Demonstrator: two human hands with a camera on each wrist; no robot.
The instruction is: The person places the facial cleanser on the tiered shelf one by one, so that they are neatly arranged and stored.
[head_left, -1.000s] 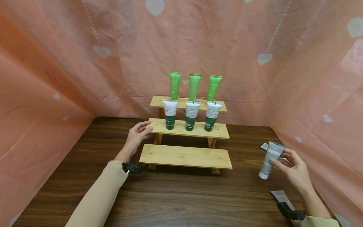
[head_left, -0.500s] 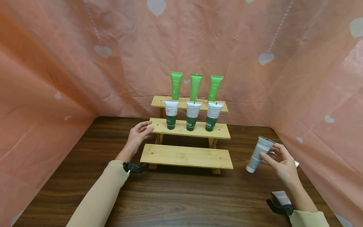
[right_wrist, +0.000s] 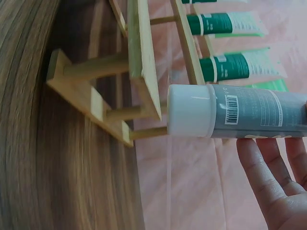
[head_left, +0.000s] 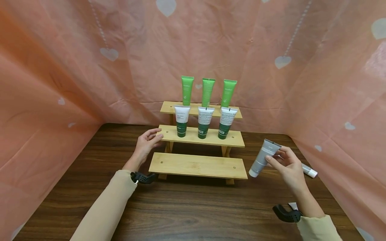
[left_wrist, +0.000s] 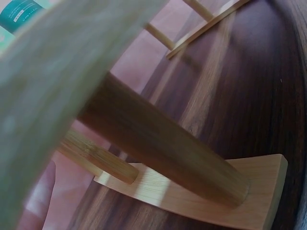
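My right hand (head_left: 291,169) pinches a grey squeeze tube (head_left: 263,159), cap down and tilted, off the right end of the bottom shelf. In the right wrist view the tube (right_wrist: 259,111) shows its white cap and a barcode. My left hand (head_left: 146,145) holds the left end of the middle shelf of a three-tier wooden display rack (head_left: 197,165), thumb at the front and fingers behind. Three white-and-green tubes (head_left: 205,122) stand on the middle tier. Behind them, three bright green tubes (head_left: 208,92) stand on the top tier, their lower ends partly hidden.
Another tube with a white cap (head_left: 309,170) lies on the dark wooden table (head_left: 181,207), partly behind my right hand. A further grey tube (head_left: 292,206) lies mostly hidden by the right wrist. A pink curtain (head_left: 144,67) encloses the back and sides.
My right hand has carried the grey tube leftward and slightly up, toward the rack. The tube lying behind that hand has come more into view. My left hand has stayed put.
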